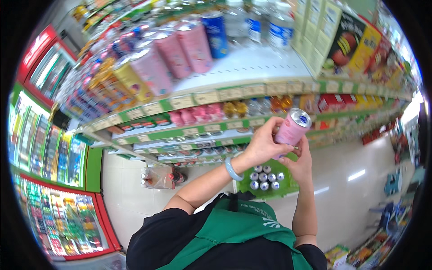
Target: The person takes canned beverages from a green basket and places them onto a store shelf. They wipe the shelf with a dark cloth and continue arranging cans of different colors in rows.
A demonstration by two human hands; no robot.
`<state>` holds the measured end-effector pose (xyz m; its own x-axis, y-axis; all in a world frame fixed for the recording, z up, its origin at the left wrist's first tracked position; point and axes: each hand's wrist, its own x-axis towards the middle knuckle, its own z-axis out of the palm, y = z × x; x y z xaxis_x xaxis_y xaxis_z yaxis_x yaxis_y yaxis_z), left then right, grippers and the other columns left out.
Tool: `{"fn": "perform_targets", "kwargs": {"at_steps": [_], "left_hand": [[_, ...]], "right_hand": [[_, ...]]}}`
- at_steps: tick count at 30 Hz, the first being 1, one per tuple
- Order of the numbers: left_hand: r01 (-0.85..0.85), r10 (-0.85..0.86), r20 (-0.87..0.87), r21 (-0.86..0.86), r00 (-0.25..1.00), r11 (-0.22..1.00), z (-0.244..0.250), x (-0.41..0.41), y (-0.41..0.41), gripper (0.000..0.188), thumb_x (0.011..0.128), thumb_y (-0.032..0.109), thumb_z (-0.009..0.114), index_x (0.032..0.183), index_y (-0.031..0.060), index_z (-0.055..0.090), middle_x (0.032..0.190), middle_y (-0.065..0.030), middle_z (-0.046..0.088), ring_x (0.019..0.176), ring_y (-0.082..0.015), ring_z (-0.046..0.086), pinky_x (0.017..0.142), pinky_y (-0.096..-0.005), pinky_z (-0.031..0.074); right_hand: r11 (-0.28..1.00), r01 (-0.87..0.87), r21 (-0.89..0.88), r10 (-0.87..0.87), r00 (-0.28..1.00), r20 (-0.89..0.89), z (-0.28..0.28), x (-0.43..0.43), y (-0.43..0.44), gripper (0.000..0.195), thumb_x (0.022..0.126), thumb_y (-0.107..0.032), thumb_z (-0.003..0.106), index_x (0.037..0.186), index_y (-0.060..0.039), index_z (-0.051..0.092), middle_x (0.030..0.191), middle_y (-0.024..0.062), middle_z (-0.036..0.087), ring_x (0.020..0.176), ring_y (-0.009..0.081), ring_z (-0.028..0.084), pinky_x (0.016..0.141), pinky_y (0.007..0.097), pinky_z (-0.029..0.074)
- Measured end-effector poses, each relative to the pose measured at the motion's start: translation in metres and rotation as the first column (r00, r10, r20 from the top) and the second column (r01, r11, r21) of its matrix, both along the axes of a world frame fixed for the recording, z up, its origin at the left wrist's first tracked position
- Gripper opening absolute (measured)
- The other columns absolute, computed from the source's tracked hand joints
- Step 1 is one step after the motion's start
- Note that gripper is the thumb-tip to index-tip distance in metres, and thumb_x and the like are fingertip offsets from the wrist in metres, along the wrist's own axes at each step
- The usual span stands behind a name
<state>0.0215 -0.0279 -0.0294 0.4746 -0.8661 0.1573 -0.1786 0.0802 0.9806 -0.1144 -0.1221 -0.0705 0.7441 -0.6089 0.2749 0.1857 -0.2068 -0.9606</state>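
Note:
A pink drink can with a silver lid and blue tab [291,130] is held tilted in front of the shelves. My left hand [266,140], with a pale bangle at its wrist, wraps around the can's side. My right hand [300,162] is at its lower part, the fingertips touching it; the left fingers partly hide the can. On the top shelf [249,69] stand several pink cans [195,47], with a yellow can [133,82] on one side and a blue can [216,35] on the other. Below my hands, a green crate [243,189] holds several upright cans [264,177].
Clear water bottles [280,28] and pale boxes [315,33] stand right of the cans. Lower shelves carry more bottles and jars. On the tiled floor, a box [158,178] with bottles sits by the shelf end. Lit drink coolers [64,216] line the left; a teal stool [393,182] is at right.

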Motion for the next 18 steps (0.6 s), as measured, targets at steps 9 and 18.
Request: {"fn": "perform_targets", "kwargs": {"at_steps": [9,18], "left_hand": [[-0.386,0.507,0.249,-0.407,0.825,0.828,0.072,0.04,0.083,0.066,0.066,0.001,0.078,0.124,0.0016,0.047,0.11,-0.0096,0.058,0.1,-0.0197,0.058,0.088,-0.0321,0.047],[-0.473,0.766,0.478,-0.603,0.43,0.642,0.04,0.114,0.119,0.047,0.083,0.001,0.056,0.127,-0.0049,0.043,0.118,-0.0232,0.052,0.106,-0.0391,0.051,0.093,-0.0426,0.041]], "right_hand": [[0.9,0.134,-0.414,-0.051,0.978,0.204,0.093,0.115,0.064,0.059,0.067,0.0,0.072,0.12,-0.001,0.047,0.112,0.0106,0.05,0.104,0.0216,0.056,0.086,0.0323,0.049],[0.951,0.024,-0.31,0.067,0.958,0.279,0.127,0.224,0.093,0.075,0.06,-0.01,0.081,0.125,0.0009,0.045,0.113,0.0143,0.051,0.105,0.0288,0.056,0.084,0.0355,0.051]]}}
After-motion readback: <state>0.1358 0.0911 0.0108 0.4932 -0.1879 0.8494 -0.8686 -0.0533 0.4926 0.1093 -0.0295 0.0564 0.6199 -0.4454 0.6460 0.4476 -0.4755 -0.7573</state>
